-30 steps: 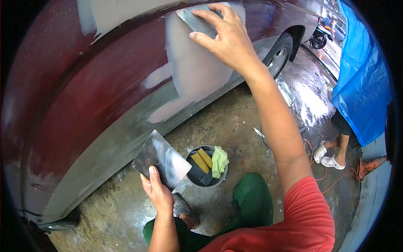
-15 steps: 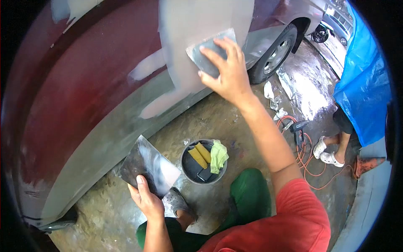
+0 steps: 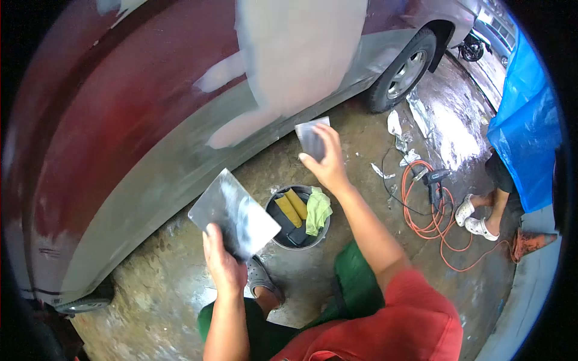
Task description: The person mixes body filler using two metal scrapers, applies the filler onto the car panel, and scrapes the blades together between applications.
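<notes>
Left hand: The worker's left hand grips a plate by its lower edge, thumb laid over the near face.
Plate: Tilted and raised above the floor, it shows grey metal on the left and a white smear across the middle and right.
Right hand: The right hand grasps a thin spreader between thumb and fingers.
Spreader: Smaller than the plate and slightly blurred, it shows against the floor just below the car, apart from the bodywork.
Car: Dark red and grey paint surrounds a broad pale patch on the side, with two lighter tongues reaching left from it; a wheel stands to the right of the patch.
Tub: On the floor between the hands and the worker's knee, a round black tub holds two yellow blocks side by side, a small dark block and a light green cloth draped at its right rim.
Worker: A red shirt, green trousers and a grey clog are in view.
Floor, right: A dark power tool lies on a coiled orange cord, near crumpled scraps.
Bystander: Another person stands in white clogs, mostly hidden by a blue tarp, near a toppled orange cone.
</notes>
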`<action>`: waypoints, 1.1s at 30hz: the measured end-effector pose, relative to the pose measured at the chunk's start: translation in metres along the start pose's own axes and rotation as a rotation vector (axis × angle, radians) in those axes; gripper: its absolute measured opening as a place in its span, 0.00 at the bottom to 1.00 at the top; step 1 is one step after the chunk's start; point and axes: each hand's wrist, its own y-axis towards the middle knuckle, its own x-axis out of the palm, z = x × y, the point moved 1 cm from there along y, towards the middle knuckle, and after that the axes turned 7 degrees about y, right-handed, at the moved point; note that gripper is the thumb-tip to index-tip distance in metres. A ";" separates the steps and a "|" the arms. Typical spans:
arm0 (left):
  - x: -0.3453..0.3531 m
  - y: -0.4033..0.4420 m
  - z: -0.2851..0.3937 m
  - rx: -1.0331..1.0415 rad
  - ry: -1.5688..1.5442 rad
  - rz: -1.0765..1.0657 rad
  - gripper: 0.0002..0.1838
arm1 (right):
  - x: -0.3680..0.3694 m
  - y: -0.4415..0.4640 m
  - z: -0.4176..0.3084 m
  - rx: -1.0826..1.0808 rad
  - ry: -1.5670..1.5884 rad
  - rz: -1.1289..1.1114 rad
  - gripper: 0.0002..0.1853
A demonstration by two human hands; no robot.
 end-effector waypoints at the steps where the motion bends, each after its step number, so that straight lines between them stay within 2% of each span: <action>1: 0.007 0.003 -0.004 0.017 0.078 -0.008 0.25 | -0.008 -0.014 -0.005 0.195 0.343 0.079 0.38; 3: 0.015 0.009 -0.012 -0.013 0.097 -0.069 0.25 | -0.050 -0.034 -0.045 0.679 1.065 0.177 0.34; 4: 0.022 0.008 -0.014 -0.041 0.081 -0.098 0.25 | -0.072 -0.044 -0.047 0.764 1.419 0.228 0.35; 5: 0.025 0.011 -0.019 -0.035 0.079 -0.146 0.25 | -0.093 -0.037 -0.076 0.704 1.657 0.239 0.36; 7: 0.038 0.014 -0.027 -0.026 0.044 -0.188 0.25 | -0.126 -0.029 -0.108 0.580 1.717 0.254 0.33; 10: 0.059 0.008 -0.032 -0.074 -0.008 -0.260 0.23 | -0.164 -0.022 -0.130 0.484 1.146 0.098 0.26; 11: 0.066 0.006 -0.034 -0.102 -0.072 -0.298 0.23 | -0.169 -0.031 -0.126 0.452 0.968 0.106 0.29; 13: 0.079 0.002 -0.039 -0.134 -0.084 -0.324 0.23 | -0.161 -0.029 -0.184 0.324 0.237 -0.166 0.30; 14: 0.085 0.000 -0.041 -0.170 -0.127 -0.343 0.22 | -0.154 -0.014 -0.210 0.018 0.077 -0.352 0.32; 15: 0.091 -0.003 -0.043 -0.208 -0.171 -0.359 0.22 | -0.147 -0.014 -0.221 -0.183 0.008 -0.447 0.37; 17: 0.103 -0.012 -0.040 -0.284 -0.248 -0.359 0.18 | -0.134 -0.028 -0.229 -0.201 0.114 -0.574 0.41; 20: 0.105 -0.017 -0.039 -0.356 -0.240 -0.330 0.17 | -0.125 -0.038 -0.223 -0.222 -0.069 -0.630 0.39; 24: 0.094 -0.008 -0.055 -0.351 -0.219 -0.339 0.18 | -0.137 -0.054 -0.163 -0.090 -0.275 -0.595 0.38; 25: 0.094 -0.008 -0.051 -0.328 -0.225 -0.335 0.19 | -0.147 -0.055 -0.149 -0.044 -0.278 -0.576 0.39; 27: 0.095 -0.009 -0.032 -0.280 -0.228 -0.335 0.19 | -0.166 -0.047 -0.136 0.029 -0.495 -0.651 0.38; 30: 0.091 -0.005 -0.022 0.056 0.159 -0.371 0.18 | -0.175 -0.030 -0.145 -0.055 -0.490 -0.464 0.36; 33: 0.095 -0.015 -0.020 0.222 0.440 -0.428 0.18 | -0.162 0.000 -0.182 -0.144 -0.664 -0.507 0.34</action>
